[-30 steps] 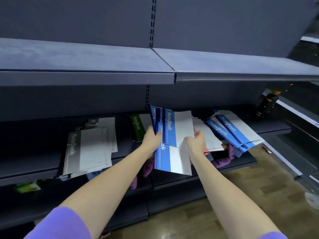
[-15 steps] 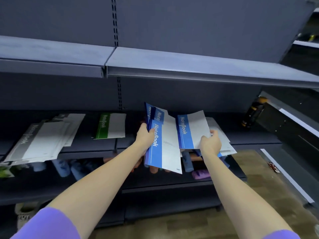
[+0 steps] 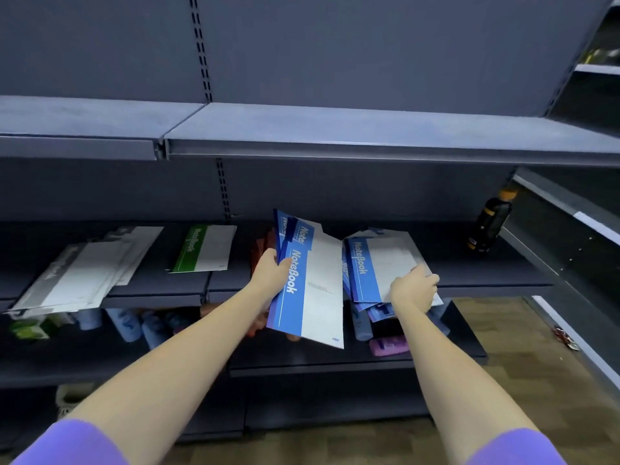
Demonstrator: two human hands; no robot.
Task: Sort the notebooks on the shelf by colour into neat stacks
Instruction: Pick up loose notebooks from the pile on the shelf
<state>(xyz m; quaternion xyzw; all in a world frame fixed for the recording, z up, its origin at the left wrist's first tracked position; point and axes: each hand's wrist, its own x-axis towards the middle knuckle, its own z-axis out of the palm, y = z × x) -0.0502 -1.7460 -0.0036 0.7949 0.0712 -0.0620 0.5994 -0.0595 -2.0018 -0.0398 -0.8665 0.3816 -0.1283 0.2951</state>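
Observation:
My left hand (image 3: pixel 270 273) grips a fanned bunch of blue notebooks (image 3: pixel 312 290), held tilted in front of the middle shelf (image 3: pixel 486 273). To its right, my right hand (image 3: pixel 414 290) is closed on the near edge of a loose pile of blue notebooks (image 3: pixel 379 266) that lies on the shelf. A single green notebook (image 3: pixel 203 248) lies flat further left. At the far left a messy stack of grey notebooks (image 3: pixel 84 273) overhangs the shelf edge. Something red-orange (image 3: pixel 261 245) shows behind my left hand, mostly hidden.
A dark bottle with an orange cap (image 3: pixel 489 223) stands at the shelf's right end. The lower shelf (image 3: pixel 318 364) holds blue bottles (image 3: pixel 125 325), a purple pack (image 3: pixel 389 345) and a green box (image 3: pixel 28 328). The upper shelf (image 3: pixel 335 135) is bare. Wood floor lies to the right.
The view has swung right. My right hand let go of the shared bunch, moved right and took hold of the pile on the shelf. The left hand keeps its bunch.

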